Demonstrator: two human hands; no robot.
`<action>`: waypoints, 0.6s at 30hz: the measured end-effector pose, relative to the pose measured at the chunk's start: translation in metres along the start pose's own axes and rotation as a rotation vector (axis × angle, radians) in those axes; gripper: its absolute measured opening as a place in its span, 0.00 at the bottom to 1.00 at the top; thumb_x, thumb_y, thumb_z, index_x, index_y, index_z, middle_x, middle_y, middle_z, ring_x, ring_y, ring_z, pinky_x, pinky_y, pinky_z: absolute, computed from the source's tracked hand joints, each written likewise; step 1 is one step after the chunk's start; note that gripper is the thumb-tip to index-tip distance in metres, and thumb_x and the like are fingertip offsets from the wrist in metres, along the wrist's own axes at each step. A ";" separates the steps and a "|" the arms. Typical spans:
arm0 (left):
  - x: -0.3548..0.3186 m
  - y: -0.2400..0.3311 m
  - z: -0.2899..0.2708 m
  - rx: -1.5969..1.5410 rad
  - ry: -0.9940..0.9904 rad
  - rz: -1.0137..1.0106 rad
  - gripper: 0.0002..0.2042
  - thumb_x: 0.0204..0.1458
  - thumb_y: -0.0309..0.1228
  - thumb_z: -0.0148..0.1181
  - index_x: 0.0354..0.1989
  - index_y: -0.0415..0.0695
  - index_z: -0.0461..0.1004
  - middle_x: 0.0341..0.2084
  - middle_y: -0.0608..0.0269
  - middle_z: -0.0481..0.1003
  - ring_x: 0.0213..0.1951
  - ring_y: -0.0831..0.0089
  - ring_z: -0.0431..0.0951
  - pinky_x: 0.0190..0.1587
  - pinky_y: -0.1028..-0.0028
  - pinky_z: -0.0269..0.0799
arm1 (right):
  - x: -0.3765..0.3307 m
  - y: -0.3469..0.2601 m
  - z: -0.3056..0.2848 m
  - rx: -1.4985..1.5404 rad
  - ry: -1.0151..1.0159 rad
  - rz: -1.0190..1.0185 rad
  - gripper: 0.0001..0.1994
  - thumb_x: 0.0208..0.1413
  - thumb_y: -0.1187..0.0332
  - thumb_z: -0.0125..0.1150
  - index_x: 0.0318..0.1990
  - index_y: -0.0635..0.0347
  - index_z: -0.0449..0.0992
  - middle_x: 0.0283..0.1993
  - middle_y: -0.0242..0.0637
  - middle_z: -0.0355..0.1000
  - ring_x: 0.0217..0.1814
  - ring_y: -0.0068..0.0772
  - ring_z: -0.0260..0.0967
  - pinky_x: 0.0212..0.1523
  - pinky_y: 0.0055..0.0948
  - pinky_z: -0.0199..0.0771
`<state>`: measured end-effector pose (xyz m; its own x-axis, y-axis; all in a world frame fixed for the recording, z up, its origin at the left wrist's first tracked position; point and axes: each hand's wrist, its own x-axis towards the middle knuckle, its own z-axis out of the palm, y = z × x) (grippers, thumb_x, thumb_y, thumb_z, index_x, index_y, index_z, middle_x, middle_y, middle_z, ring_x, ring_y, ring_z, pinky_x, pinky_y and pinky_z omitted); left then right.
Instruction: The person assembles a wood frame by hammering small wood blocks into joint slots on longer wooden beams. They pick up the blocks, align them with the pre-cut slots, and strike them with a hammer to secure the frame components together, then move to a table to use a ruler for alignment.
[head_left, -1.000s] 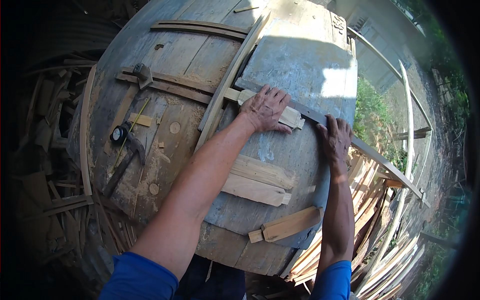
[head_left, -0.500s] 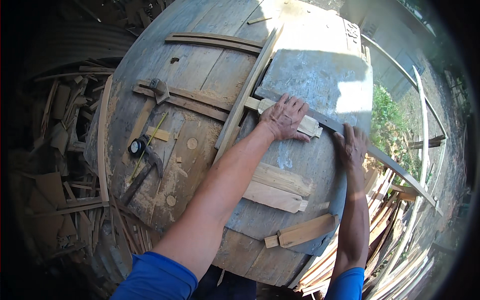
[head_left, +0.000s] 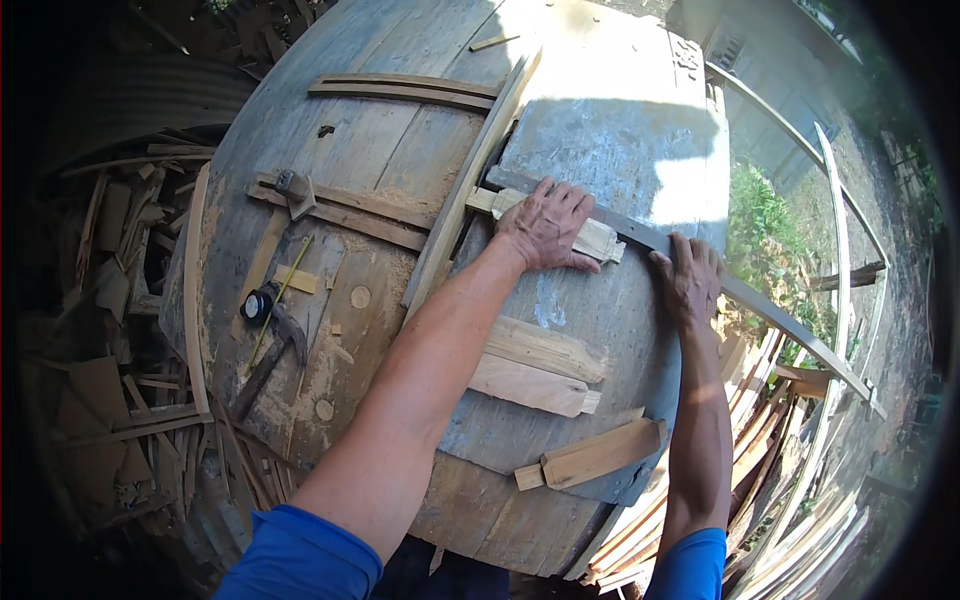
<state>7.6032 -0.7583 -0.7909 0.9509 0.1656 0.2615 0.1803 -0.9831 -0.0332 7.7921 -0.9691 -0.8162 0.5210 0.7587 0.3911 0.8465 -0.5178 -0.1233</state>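
My left hand (head_left: 548,228) lies over a short pale wooden piece (head_left: 601,240) with a stepped end, its fingers curled round the far side and the thumb on the near side. The piece's other end meets a long wooden rail (head_left: 470,190). Along the far side of the piece runs a long grey bar (head_left: 780,312), which reaches past the table's right edge. My right hand (head_left: 692,280) grips this bar near that edge, fingers over the top. What lies under my left palm is hidden.
Several pale wooden pieces (head_left: 545,350) lie nearer me on the worn wooden table (head_left: 375,135). To the left are a hammer (head_left: 268,375), a tape measure (head_left: 260,302) and a clamp-like metal fitting (head_left: 297,193). Scrap wood (head_left: 130,240) is heaped left of the table; long strips (head_left: 765,400) lie at right.
The whole view has shifted slightly, so table and hands appear a little farther left. Both hands keep their places on the wooden piece and the bar.
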 end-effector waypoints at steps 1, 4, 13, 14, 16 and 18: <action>0.000 -0.002 0.000 0.004 0.003 0.002 0.53 0.43 0.77 0.50 0.62 0.36 0.65 0.56 0.51 0.70 0.62 0.56 0.67 0.69 0.54 0.56 | 0.001 -0.001 0.001 0.008 -0.005 0.012 0.23 0.58 0.46 0.60 0.55 0.47 0.75 0.49 0.38 0.70 0.57 0.41 0.65 0.63 0.46 0.56; 0.008 0.001 -0.002 0.003 0.006 0.012 0.53 0.43 0.76 0.51 0.62 0.36 0.66 0.56 0.50 0.70 0.61 0.56 0.67 0.69 0.54 0.56 | 0.003 0.005 0.001 -0.010 0.011 0.002 0.23 0.58 0.45 0.60 0.55 0.47 0.75 0.48 0.37 0.70 0.56 0.41 0.65 0.63 0.46 0.56; 0.011 -0.010 0.006 -0.004 0.066 0.053 0.52 0.42 0.74 0.54 0.61 0.35 0.66 0.55 0.48 0.71 0.60 0.53 0.68 0.68 0.54 0.58 | 0.010 0.000 0.003 0.020 0.066 -0.003 0.24 0.58 0.43 0.59 0.55 0.46 0.76 0.47 0.38 0.70 0.54 0.41 0.65 0.62 0.46 0.56; 0.010 -0.011 0.008 0.042 0.109 0.057 0.52 0.41 0.76 0.53 0.60 0.36 0.66 0.54 0.50 0.71 0.59 0.55 0.69 0.67 0.55 0.58 | 0.011 -0.002 0.003 0.026 0.066 0.000 0.24 0.58 0.43 0.59 0.55 0.46 0.76 0.47 0.38 0.70 0.54 0.41 0.65 0.61 0.46 0.56; 0.012 -0.013 0.011 0.080 0.129 0.060 0.52 0.41 0.77 0.52 0.60 0.37 0.66 0.55 0.51 0.70 0.58 0.56 0.69 0.66 0.56 0.58 | 0.014 -0.002 0.001 0.030 0.058 -0.002 0.25 0.57 0.43 0.59 0.55 0.46 0.76 0.47 0.38 0.70 0.55 0.42 0.65 0.61 0.45 0.56; 0.019 -0.007 0.011 0.062 0.101 0.051 0.52 0.41 0.77 0.51 0.61 0.38 0.66 0.56 0.52 0.70 0.59 0.56 0.69 0.67 0.56 0.58 | 0.013 0.006 -0.003 0.032 0.028 0.010 0.25 0.57 0.42 0.59 0.56 0.46 0.76 0.48 0.38 0.70 0.56 0.42 0.65 0.62 0.46 0.56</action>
<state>7.6227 -0.7479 -0.7964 0.9298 0.1032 0.3534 0.1500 -0.9828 -0.1078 7.8041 -0.9637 -0.8095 0.5270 0.7415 0.4152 0.8444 -0.5124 -0.1564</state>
